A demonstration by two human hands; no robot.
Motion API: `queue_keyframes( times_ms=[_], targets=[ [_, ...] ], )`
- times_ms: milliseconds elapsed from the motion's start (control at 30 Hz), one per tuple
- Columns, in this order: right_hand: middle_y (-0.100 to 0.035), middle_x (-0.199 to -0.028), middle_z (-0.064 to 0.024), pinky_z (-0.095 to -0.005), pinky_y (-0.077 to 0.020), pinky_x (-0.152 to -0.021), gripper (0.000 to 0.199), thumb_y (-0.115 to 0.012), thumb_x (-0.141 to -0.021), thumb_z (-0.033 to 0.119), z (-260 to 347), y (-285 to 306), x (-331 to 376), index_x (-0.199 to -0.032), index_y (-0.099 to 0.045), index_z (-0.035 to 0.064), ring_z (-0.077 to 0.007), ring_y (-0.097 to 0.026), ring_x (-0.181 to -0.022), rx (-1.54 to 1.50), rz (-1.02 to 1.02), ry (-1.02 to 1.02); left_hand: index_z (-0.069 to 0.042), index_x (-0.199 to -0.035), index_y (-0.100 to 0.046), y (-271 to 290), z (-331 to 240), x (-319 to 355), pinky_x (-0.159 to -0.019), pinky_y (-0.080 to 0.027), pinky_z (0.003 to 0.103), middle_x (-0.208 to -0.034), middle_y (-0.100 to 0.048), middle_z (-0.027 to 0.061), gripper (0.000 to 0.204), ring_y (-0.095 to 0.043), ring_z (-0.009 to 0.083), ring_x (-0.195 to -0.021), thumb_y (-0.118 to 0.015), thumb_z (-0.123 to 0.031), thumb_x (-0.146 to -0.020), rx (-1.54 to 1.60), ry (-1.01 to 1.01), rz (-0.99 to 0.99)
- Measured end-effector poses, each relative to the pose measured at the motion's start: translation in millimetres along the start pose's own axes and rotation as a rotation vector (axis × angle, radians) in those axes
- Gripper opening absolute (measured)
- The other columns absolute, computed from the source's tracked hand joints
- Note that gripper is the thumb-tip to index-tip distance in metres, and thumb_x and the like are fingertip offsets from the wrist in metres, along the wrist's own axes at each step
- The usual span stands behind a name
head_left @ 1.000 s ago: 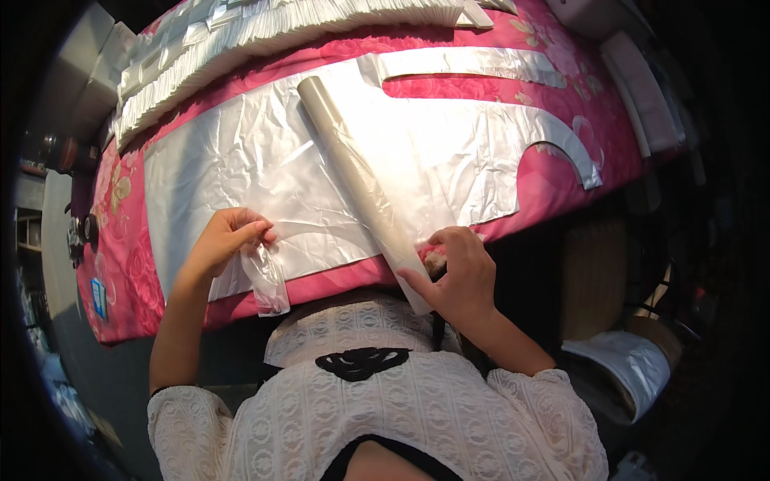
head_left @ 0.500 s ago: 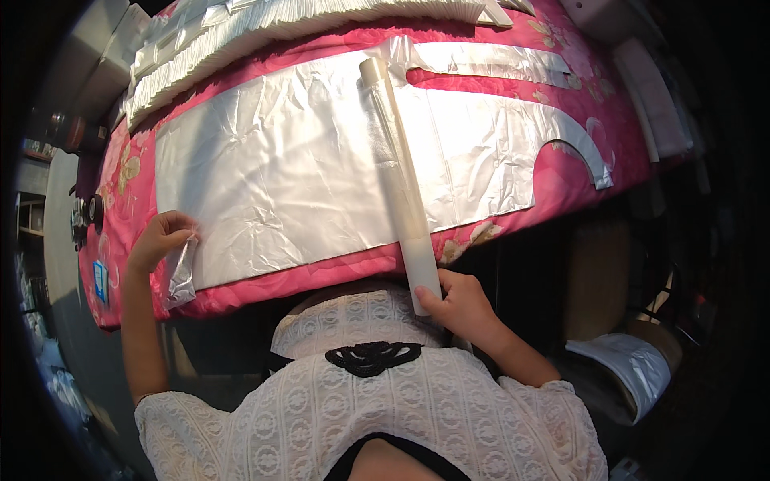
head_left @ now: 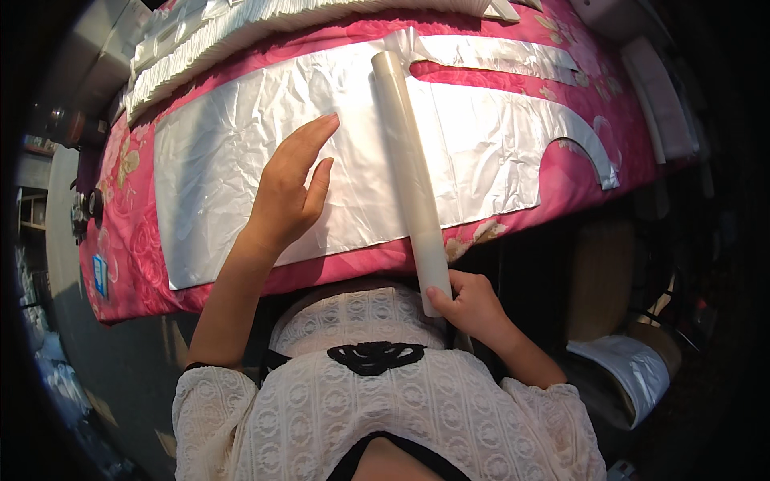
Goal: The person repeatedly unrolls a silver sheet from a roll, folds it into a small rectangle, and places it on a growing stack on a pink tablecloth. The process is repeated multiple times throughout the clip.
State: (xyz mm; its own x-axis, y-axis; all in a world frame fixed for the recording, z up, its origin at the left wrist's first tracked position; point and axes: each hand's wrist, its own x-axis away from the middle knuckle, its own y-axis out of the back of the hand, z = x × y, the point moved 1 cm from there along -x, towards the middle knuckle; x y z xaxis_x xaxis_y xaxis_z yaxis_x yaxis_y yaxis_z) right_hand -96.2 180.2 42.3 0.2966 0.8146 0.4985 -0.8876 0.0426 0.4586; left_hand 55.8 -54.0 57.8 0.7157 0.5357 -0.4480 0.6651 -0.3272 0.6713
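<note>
A long pale roll [head_left: 409, 160] is lying across the silvery plastic sheet [head_left: 241, 152], its long axis running from the near edge of the counter [head_left: 132, 272] away toward the far side, leaning slightly left at the top. The right hand [head_left: 469, 303] is gripping the roll's near end, fingers curled closed around it where it overhangs the counter edge. The left hand [head_left: 293, 188] is lying open and flat on the sheet, fingers stretched forward, just left of the roll. Half a second ago that hand was pinching the sheet's left corner at the counter's edge; now it is pressing the middle. The sheet is covering a pink flowered cloth [head_left: 120, 240], with stacked white pieces [head_left: 241, 24] beyond.
</note>
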Motion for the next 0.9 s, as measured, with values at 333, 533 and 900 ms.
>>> queue_keyframes(
  times_ms=[333,533,900],
  targets=[
    [-0.062,-0.067,-0.0157,-0.0361,-0.0495,-0.059,0.043,-0.062,-0.077,0.044,6.1,14.1,-4.2,-0.082,-0.064,0.0015,-0.0284,-0.064,-0.064,0.218,0.118,0.046,0.006,-0.137,-0.023,-84.8,0.2,7.0,-0.109,-0.018,0.045,-0.143,-0.025,0.0219,0.061,-0.023,0.0353,-0.134,-0.047,-0.012,-0.085,-0.216,0.081,0.290],
    [-0.066,-0.070,-0.0129,-0.0330,-0.0507,-0.063,0.053,-0.060,-0.078,0.052,49.6,54.2,-75.0,-0.078,-0.065,-0.0004,-0.0250,-0.065,-0.068,0.288,0.093,0.082,0.011,-0.135,-0.024,-88.2,-4.5,6.2,-0.110,-0.016,0.044,-0.143,-0.024,0.0243,0.065,-0.021,0.0337,-0.135,-0.045,-0.021,-0.082,-0.417,0.089,0.319],
    [-0.057,-0.095,-0.0095,-0.0269,-0.0510,-0.071,0.028,-0.061,-0.084,0.022,90.0,75.7,-271.2,-0.101,-0.051,0.0018,-0.0190,-0.059,-0.083,-1.146,0.159,0.149,0.012,-0.133,-0.029,-90.6,-5.9,3.1,-0.109,-0.017,0.047,-0.140,-0.028,0.0271,0.062,-0.022,0.0366,-0.134,-0.046,-0.019,-0.081,-0.369,0.109,0.315]
  ],
)
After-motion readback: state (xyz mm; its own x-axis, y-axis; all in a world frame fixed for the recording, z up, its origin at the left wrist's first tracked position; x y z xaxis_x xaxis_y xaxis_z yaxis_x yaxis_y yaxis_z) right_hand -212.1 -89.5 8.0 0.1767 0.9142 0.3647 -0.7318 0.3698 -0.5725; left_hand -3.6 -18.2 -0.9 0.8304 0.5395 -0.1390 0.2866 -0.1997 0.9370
